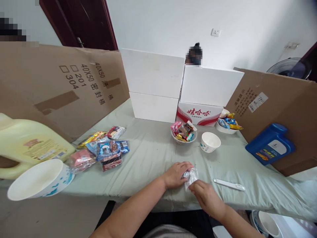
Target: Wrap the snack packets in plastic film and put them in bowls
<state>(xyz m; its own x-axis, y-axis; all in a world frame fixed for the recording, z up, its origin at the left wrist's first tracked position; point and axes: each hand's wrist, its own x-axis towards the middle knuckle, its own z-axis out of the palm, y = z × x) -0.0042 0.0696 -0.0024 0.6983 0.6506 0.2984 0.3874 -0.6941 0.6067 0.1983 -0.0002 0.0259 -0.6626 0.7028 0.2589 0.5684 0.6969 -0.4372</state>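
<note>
A small crinkled clear plastic bag (191,176) lies near the table's front edge, between my hands. My left hand (176,176) curls over its left and upper side, fingers closed on the plastic. With bent fingers, my right hand (205,195) pinches the bag's lower right edge. What the bag contains, if anything, I cannot make out. Just right of my hands rests a white utility knife (229,184). Beyond them stand a white paper bowl (210,142) with a blue-green print and a clear bowl (183,140) full of wrapped snacks.
Several snack packets (109,150) lie at left by a large paper bucket (37,180) and a yellow jug (34,142). White boxes (156,82) and cardboard panels (61,89) wall the table. At right are a blue bottle (269,144) and a white snack dish (226,129).
</note>
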